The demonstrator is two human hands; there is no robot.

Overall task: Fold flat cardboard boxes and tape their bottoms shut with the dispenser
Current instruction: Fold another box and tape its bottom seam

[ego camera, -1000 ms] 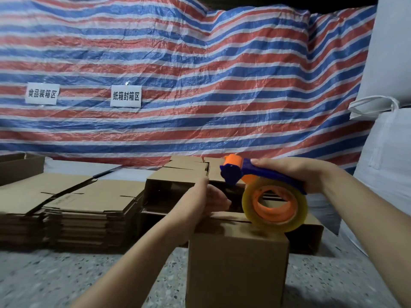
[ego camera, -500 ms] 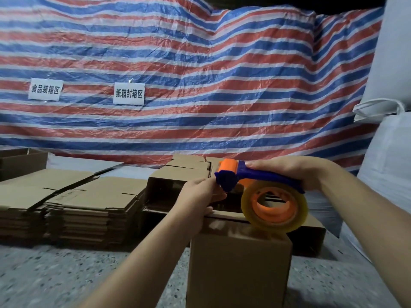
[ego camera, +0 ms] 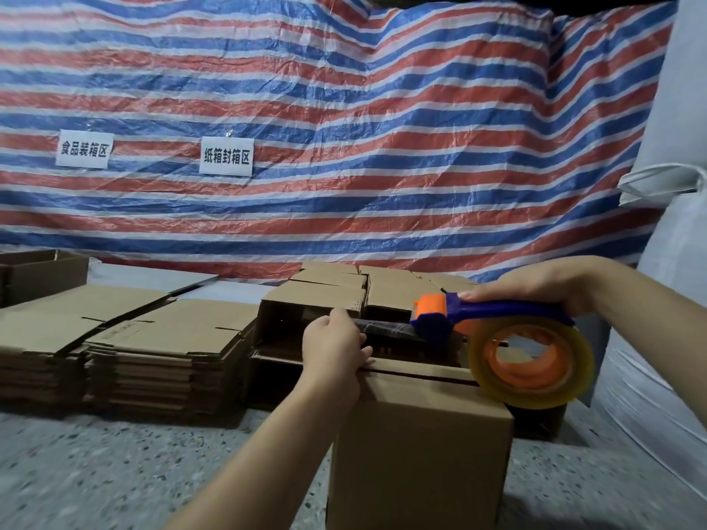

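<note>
A folded cardboard box (ego camera: 417,453) stands on the floor in front of me, its closed flaps facing up with a seam along the top. My right hand (ego camera: 535,285) grips the blue handle of the tape dispenser (ego camera: 493,323), which has an orange head and a clear tape roll (ego camera: 531,365) resting on the box's right top edge. My left hand (ego camera: 333,346) pinches the free end of the tape strip (ego camera: 386,328) at the box's far left corner. The strip stretches from my fingers to the dispenser head.
Two stacks of flat cardboard boxes (ego camera: 126,338) lie on the floor at the left. Several erected boxes (ego camera: 336,296) stand behind the one in front. A striped tarp (ego camera: 344,128) hangs behind, white sacks (ego camera: 673,262) stand at the right, and speckled floor (ego camera: 114,468) spreads at the lower left.
My right hand has drawn the dispenser to the right, away from my left hand, and a length of tape now stretches between them. The left hand stays at the box's corner.
</note>
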